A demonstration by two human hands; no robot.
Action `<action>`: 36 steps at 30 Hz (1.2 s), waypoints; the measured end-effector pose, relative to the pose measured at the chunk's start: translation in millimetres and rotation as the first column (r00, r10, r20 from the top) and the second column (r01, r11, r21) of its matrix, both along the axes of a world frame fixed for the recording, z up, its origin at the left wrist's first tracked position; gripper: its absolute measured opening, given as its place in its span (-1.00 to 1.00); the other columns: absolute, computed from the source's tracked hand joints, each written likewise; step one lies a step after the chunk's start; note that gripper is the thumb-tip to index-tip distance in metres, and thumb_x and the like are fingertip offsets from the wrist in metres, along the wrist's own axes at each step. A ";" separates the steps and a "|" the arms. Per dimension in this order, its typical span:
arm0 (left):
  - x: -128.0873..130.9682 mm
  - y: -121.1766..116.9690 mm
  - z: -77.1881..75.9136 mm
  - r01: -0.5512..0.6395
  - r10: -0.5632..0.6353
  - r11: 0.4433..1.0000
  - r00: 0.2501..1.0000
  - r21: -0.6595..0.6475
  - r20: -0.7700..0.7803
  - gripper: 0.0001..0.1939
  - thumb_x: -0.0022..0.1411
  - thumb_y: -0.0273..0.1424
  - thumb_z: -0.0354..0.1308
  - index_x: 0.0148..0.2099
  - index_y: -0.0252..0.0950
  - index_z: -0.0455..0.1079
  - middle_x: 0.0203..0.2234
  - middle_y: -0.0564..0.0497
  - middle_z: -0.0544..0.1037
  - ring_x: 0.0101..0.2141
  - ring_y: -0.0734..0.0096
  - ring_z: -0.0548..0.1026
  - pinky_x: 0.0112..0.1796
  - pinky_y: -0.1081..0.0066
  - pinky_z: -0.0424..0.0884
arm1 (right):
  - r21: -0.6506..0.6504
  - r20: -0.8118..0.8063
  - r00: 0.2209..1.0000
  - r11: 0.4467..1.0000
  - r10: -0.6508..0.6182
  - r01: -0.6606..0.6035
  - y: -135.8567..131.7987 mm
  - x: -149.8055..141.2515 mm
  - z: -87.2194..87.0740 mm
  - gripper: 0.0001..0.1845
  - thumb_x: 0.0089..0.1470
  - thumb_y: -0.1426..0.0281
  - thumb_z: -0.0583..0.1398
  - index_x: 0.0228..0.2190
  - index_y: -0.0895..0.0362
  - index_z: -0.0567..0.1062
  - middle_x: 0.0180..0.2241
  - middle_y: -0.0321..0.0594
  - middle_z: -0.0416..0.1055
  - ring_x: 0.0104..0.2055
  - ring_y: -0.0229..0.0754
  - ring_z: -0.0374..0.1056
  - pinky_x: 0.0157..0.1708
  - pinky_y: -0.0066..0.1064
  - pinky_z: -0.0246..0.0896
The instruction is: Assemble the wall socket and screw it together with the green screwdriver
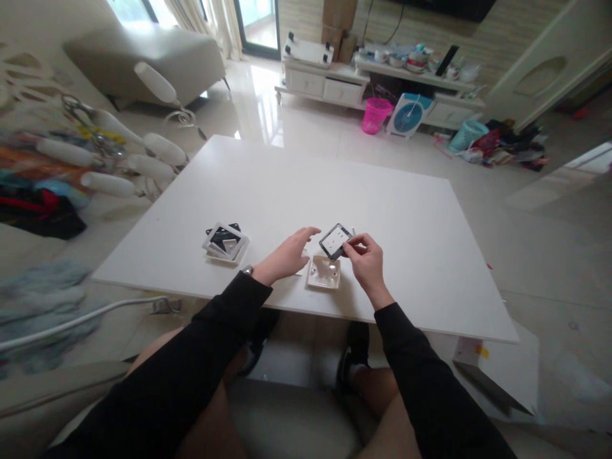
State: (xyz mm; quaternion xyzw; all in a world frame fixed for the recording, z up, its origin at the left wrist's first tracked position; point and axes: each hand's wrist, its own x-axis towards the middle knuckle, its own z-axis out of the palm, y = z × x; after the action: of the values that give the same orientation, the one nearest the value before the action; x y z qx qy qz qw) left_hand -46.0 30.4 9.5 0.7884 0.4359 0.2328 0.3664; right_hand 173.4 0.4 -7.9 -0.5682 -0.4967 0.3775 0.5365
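Note:
Between thumb and fingers, my right hand [366, 260] grips a wall socket [335, 240], a white slotted face in a dark frame. It is held tilted above a white square back box [324, 273], whose open side faces up on the table. My left hand [288, 255] is empty, its fingers apart, just left of the socket and the box. A thin light-coloured piece [353, 231] shows behind my right fingers; I cannot tell whether it is held. Farther left lies a stack of white and black frames [225, 242] with a white box part beneath.
The white table [306, 185] has its near edge just below the box. A lamp with several white shades [153, 167] stands at the table's left side. Beyond the table are a pink basket [377, 115], a blue fan [408, 115] and a low cabinet [306, 86].

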 end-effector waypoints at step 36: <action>27.2 -18.7 -21.5 0.254 -0.175 0.957 0.892 0.141 -0.416 -0.44 0.15 -0.21 0.38 0.12 -0.34 0.39 -0.07 -0.16 0.52 -0.02 0.07 0.46 0.03 0.21 0.42 | -0.294 0.720 0.444 0.814 0.534 -0.501 -13.5 15.9 -11.5 -0.20 -0.12 0.43 0.44 0.16 0.13 0.33 0.02 -0.05 0.41 0.06 0.09 0.28 0.11 -0.10 0.24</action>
State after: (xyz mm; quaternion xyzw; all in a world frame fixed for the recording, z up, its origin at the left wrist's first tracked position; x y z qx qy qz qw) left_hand -18.8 11.7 -12.0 0.8941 0.3869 0.0658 0.2158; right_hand 189.3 -13.0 -19.4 -0.5040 -0.8188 0.2489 0.1164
